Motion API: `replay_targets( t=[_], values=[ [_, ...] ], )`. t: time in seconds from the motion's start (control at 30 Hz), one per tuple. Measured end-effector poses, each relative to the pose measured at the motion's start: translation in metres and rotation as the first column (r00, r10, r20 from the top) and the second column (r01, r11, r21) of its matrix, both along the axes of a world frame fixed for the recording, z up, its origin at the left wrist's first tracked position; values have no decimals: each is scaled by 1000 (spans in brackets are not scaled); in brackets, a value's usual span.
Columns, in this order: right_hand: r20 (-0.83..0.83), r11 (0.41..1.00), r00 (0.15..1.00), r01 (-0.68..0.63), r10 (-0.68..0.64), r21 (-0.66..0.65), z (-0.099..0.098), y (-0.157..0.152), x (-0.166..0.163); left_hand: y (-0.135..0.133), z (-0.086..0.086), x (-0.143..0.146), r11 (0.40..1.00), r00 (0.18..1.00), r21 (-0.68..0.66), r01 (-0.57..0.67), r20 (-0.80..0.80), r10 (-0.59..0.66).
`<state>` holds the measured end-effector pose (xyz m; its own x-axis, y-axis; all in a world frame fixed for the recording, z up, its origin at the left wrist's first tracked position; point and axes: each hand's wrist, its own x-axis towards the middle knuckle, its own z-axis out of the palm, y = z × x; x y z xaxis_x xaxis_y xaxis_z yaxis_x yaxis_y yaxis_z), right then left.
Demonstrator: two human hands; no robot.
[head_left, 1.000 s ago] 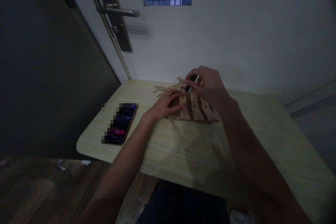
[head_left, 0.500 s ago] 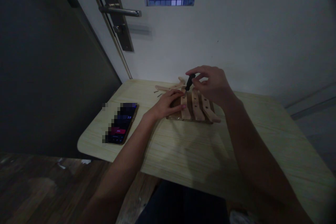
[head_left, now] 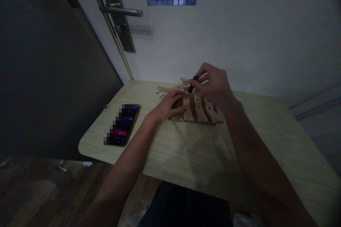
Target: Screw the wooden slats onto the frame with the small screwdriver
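Observation:
My right hand (head_left: 213, 81) is closed around the black handle of a small screwdriver (head_left: 191, 88). The tool leans, its tip down at the upper hole of the leftmost wooden strip (head_left: 188, 113). Spread across the left part of the work, my left hand (head_left: 172, 104) rests its thumb and fingertips on that strip. Two more curved pale strips with holes, a middle one (head_left: 200, 110) and a right one (head_left: 211, 111), lie beside it. All three sit across a brown wooden base (head_left: 179, 116). Whether a screw is under the tip cannot be made out.
Behind the base lie loose wooden pieces (head_left: 170, 88), with a couple of screws (head_left: 160, 94) near my left fingers. A phone (head_left: 125, 127) lies at the table's left. The table (head_left: 170, 152) stands against a white door with a metal handle (head_left: 128, 11).
My right hand has turned and shifted its fingers on the screwdriver handle, the thumb now lying across it. My left hand stays in place on the strip.

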<state>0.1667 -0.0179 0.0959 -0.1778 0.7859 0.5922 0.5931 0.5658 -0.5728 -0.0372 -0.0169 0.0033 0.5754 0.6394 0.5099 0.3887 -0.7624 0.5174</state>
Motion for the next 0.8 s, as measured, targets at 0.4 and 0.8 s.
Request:
replay_targets(
  t=[0.4, 0.8],
  values=[
    [46, 997, 996, -78, 78, 0, 1, 3, -1, 0, 0, 0, 1000, 1000, -12, -10, -2, 10],
    [96, 999, 995, -38, 34, 38, 7, -5, -1, 0, 1, -1, 1000, 1000, -4, 4, 8, -4]
  ],
)
